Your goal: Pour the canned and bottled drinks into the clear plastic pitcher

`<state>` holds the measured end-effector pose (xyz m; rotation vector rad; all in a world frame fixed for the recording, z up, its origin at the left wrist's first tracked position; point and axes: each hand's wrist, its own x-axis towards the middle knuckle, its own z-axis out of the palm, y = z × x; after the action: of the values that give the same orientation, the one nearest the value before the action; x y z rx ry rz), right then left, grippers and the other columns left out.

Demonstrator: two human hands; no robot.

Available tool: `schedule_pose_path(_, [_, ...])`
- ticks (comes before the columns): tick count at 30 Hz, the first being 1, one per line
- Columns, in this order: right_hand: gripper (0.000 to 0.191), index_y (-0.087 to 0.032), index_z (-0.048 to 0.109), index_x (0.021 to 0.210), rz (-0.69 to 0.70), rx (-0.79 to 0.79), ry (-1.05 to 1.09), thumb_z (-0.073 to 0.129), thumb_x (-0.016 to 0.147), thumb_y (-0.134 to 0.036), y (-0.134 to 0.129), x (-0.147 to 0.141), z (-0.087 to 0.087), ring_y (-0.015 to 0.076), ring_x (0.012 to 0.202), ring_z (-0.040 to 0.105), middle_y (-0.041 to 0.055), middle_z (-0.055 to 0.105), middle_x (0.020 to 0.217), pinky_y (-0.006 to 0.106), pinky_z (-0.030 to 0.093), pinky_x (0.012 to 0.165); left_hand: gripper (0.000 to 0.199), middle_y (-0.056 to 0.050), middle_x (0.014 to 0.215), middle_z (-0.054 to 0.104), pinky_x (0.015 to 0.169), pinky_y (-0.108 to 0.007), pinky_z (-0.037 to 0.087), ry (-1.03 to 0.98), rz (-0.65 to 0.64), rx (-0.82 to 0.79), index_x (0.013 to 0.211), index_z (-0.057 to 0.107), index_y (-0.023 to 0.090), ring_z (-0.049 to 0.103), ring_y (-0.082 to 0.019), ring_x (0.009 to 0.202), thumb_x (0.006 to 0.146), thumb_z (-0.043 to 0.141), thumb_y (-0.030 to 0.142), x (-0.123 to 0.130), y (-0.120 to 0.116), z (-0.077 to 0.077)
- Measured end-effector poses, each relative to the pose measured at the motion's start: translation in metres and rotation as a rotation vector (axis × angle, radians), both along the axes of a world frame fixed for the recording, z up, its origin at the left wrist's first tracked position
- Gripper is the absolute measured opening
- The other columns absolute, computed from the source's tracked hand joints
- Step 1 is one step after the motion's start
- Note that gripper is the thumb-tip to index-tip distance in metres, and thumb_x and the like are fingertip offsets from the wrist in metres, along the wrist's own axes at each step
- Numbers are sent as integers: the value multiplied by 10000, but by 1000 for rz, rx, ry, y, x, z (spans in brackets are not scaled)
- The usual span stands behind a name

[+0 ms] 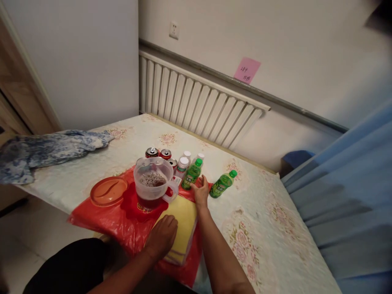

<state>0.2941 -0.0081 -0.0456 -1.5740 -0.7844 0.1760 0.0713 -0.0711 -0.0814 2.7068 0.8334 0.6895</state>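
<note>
Mid-frame, the right grip [201, 194] holds a green bottle [190, 176]; bumping the pitcher [149, 190] could spill it (left grip [162, 234] curled, contents hidden).

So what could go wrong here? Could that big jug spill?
It might. The jug holds a dark, bubbly drink and looks open, so a bump could slosh some out. The right hand is at a green bottle close beside white-capped bottles, so one might tip over. The red plastic looks wrinkled, so things on it may wobble.
</note>
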Motion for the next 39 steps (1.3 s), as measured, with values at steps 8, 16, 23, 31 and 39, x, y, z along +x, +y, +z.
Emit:
schedule_pose_path(8, [651, -155, 565, 1227, -413, -92, -11, 720, 676, -464, -88, 48, -17, 247, 928, 634, 118, 654, 1072, 373, 524, 877, 222, -75, 904, 609, 854, -399, 454, -28, -2, -7, 876, 593, 198, 538, -240, 908, 970, 402, 134, 1, 3, 0])
schedule_pose_path(16, [798, -144, 569, 1227, -310, -126, -17, 792, 510, -413, -78, 102, 3, 282, 1029, 650, 159, 644, 1244, 366, 524, 858, 232, -76, 905, 604, 851, -396, 449, -6, -7, 3, 879, 595, 189, 535, -240, 907, 973, 394, 120, 0, 2, 4])
schedule_pose_path(23, [513, -172, 632, 934, -276, -150, 14, 759, 514, -437, -60, 107, 1, 246, 766, 678, 67, 733, 861, 333, 522, 693, 197, -66, 912, 601, 831, -381, 447, 22, 12, -6, 876, 585, 205, 533, -238, 895, 969, 421, 146, 0, 2, 3])
schedule_pose_path(31, [436, -198, 637, 867, -266, -164, -21, 766, 499, -393, -95, 76, 17, 245, 756, 676, 40, 740, 822, 334, 521, 692, 234, -76, 901, 604, 843, -392, 442, 3, 9, 13, 869, 590, 200, 530, -244, 888, 974, 390, 140, 0, 2, 4])
schedule_pose_path(39, [339, -208, 665, 880, -81, -216, 1, 744, 563, -301, -180, 2, 37, 228, 686, 676, 22, 737, 781, 310, 531, 640, 182, -69, 921, 613, 894, -385, 449, -102, -1, -212, 841, 599, 199, 549, -232, 928, 929, 443, 168, -1, 6, 13])
